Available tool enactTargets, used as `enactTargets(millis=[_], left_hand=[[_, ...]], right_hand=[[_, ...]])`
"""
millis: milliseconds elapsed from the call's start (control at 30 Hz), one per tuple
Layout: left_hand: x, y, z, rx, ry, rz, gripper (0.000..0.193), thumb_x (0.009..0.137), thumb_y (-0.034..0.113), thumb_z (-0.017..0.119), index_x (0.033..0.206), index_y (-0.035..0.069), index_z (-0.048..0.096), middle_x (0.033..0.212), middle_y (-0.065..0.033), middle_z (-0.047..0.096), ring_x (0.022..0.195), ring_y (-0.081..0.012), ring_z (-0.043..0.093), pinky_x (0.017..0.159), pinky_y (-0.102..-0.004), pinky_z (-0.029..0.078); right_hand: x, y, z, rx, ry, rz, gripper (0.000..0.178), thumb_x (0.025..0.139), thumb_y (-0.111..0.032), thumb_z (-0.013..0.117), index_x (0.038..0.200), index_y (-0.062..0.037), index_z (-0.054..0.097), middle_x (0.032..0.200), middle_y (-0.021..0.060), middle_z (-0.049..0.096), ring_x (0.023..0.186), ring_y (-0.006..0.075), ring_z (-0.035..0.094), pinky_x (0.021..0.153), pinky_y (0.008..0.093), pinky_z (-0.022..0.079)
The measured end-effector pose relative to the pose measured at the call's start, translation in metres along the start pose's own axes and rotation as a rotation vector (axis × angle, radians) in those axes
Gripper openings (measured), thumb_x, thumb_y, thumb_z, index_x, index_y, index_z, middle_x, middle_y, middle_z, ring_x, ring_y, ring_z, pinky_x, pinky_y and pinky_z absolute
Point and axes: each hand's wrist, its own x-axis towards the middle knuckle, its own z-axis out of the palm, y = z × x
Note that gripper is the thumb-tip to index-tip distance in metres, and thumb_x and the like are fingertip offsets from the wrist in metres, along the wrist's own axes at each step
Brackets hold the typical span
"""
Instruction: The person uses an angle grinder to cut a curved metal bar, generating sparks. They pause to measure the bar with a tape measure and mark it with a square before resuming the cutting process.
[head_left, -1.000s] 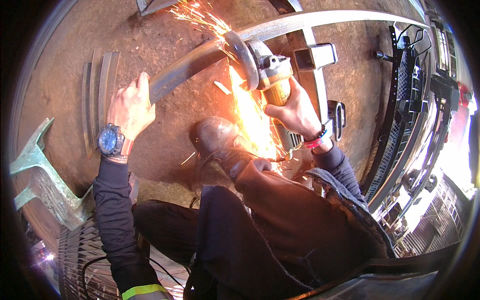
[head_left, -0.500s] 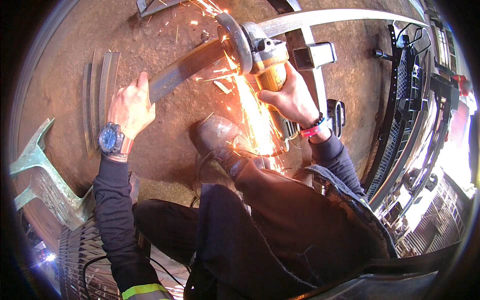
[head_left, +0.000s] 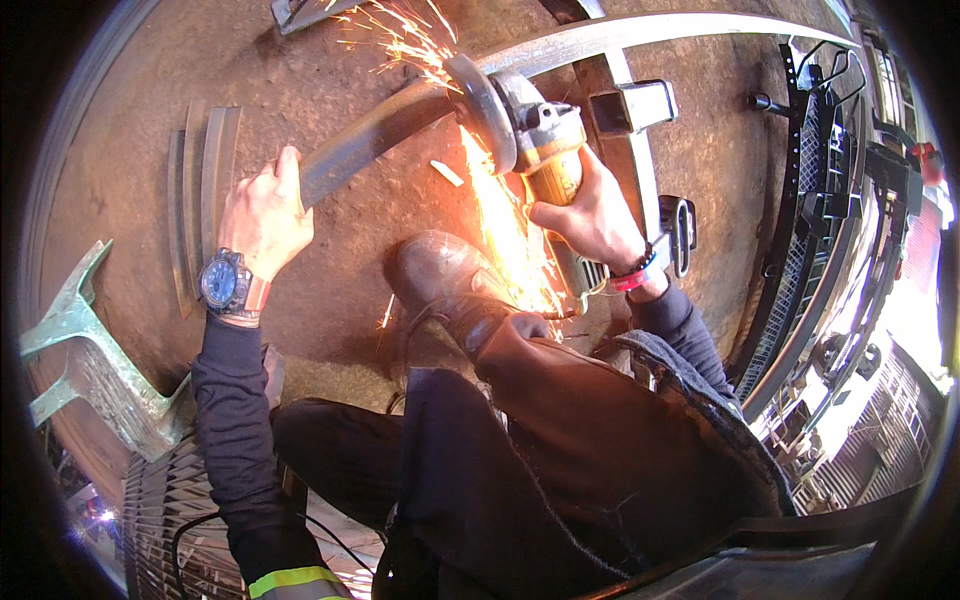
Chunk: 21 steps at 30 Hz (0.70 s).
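Note:
My left hand [head_left: 265, 212] is wrapped round the near end of a curved flat metal bar [head_left: 365, 140], a watch [head_left: 222, 281] on its wrist. The bar slants up and away to the right. My right hand [head_left: 597, 215] grips the yellow body of an angle grinder [head_left: 548, 135]. Its round guard [head_left: 480, 112] sits over the bar's far end, and the disc's contact is hidden behind it. Bright sparks [head_left: 505, 220] stream down toward my brown boot [head_left: 440, 270], and more fly up past the guard.
A metal frame with square tubing [head_left: 632, 106] and a long pale bar [head_left: 690, 28] lie beyond the grinder. Curved strips [head_left: 215, 170] rest on the ground at left, near a green metal stand [head_left: 110, 385]. Black grille-like frames [head_left: 800, 210] line the right side.
The grinder and my right hand have shifted slightly right and down along the bar's end. More sparks now spray upward. My left hand stays nearly in place on the bar.

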Motion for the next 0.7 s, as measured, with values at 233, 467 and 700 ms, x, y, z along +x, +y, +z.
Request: enactTargets(millis=[233, 467, 700], left_hand=[[0.001, 0.002, -0.004, -0.006, -0.013, 0.017, 0.049, 0.077, 0.008, 0.071, 0.121, 0.002, 0.05, 0.098, -0.0221, 0.066, 0.09, -0.0412, 0.066, 0.077, -0.0478, 0.053], [0.001, 0.003, -0.002, -0.005, -0.006, 0.013, 0.05, 0.077, 0.008, 0.072, 0.121, 0.003, 0.05, 0.096, -0.0226, 0.066, 0.09, -0.0418, 0.066, 0.077, -0.0483, 0.053], [0.003, 0.005, -0.003, -0.01, -0.025, -0.003, 0.05, 0.076, 0.008, 0.072, 0.12, 0.003, 0.049, 0.098, -0.022, 0.066, 0.092, -0.0414, 0.066, 0.078, -0.0482, 0.054]], right_hand=[[0.016, -0.014, -0.002, -0.059, 0.027, -0.05, 0.065, 0.066, -0.026, 0.078, 0.118, 0.0043, 0.053, 0.101, 0.0252, 0.068, 0.096, 0.0374, 0.069, 0.085, 0.0425, 0.053], [0.015, -0.006, -0.002, -0.052, 0.028, -0.072, 0.067, 0.066, -0.027, 0.078, 0.119, 0.0051, 0.053, 0.1, 0.0255, 0.069, 0.095, 0.037, 0.069, 0.085, 0.042, 0.054], [-0.002, 0.003, -0.002, -0.026, 0.013, -0.019, 0.069, 0.065, -0.024, 0.079, 0.121, 0.005, 0.052, 0.102, 0.0255, 0.069, 0.096, 0.036, 0.07, 0.085, 0.0415, 0.054]])
